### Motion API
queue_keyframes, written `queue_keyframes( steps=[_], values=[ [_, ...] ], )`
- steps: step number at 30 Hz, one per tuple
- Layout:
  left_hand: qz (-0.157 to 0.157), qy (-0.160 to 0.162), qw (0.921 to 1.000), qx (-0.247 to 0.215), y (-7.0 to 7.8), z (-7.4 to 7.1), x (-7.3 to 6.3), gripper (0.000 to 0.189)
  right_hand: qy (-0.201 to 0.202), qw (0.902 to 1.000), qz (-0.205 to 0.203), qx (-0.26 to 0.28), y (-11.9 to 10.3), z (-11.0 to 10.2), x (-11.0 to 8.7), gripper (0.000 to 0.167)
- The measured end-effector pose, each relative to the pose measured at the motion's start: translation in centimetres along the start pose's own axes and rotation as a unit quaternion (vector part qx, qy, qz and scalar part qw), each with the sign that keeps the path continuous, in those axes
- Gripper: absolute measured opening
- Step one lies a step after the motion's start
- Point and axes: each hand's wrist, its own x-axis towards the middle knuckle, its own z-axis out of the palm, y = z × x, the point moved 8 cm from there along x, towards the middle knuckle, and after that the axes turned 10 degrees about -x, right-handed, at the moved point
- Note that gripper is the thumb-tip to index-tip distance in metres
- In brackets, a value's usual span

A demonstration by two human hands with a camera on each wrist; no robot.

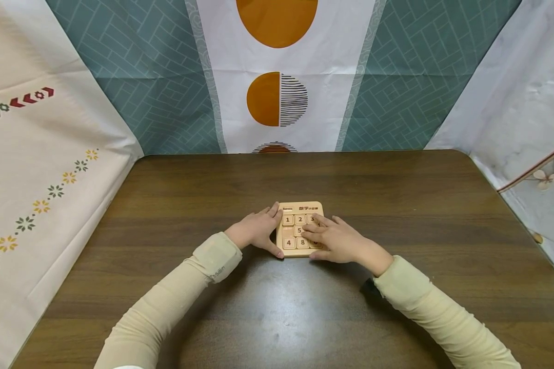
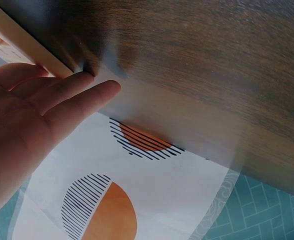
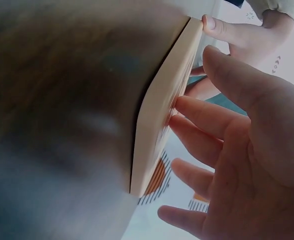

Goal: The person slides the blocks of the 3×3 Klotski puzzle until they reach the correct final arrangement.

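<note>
A light wooden number slide puzzle [image 1: 301, 253] lies flat on the table. Tiles 1, 2 and 3 fill its top row; a gap shows at the left of the middle row beside tile 5 [image 1: 298, 230]. Tiles 4 [image 1: 289, 243] and 8 [image 1: 302, 242] are in the bottom row. My left hand [image 1: 260, 229] rests along the board's left side, thumb at the near corner, fingers fairly straight. Spread over the right side, my right hand [image 1: 339, 240] touches the tiles with its fingertips and hides the middle row's right end and part of the bottom right tile.
The dark brown wooden table [image 1: 203, 184] extends around the board. Behind its far edge hangs a teal and white patterned cloth [image 1: 166, 102]. White cloths with printed patterns border the left and right sides.
</note>
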Motion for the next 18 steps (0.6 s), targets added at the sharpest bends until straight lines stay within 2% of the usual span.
queue_keyframes(
  steps=[18],
  values=[
    [0.001,-0.001,1.0000,-0.007,0.0,0.1,0.0,0.119,-0.015,0.9998,-0.011,0.004,-0.9,0.2,1.3,0.059]
  ],
)
